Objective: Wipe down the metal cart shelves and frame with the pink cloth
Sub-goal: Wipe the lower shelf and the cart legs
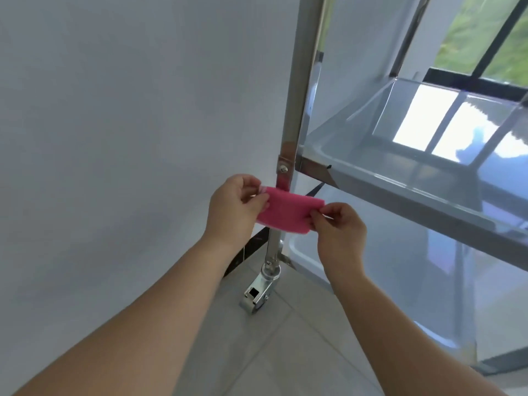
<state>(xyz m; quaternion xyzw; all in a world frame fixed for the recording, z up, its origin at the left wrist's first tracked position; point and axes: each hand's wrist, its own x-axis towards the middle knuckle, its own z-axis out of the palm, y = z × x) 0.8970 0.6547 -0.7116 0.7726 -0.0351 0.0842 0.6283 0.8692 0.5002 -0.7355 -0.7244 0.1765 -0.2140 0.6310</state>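
Note:
The pink cloth [288,212] is folded into a band and stretched across the front of the cart's upright metal post [297,90], just below the middle shelf's bolt. My left hand [234,208] pinches the cloth's left end. The cloth's right end is pinched by my right hand [341,228]. The shiny middle shelf [400,167] juts out to the right of the post, and the lower shelf [380,270] lies beneath it. Behind the cloth the post is hidden.
A white wall [128,124] stands close on the left of the post. The caster wheel [258,292] rests on the grey tiled floor [274,347]. A window with dark bars [491,47] is at the upper right.

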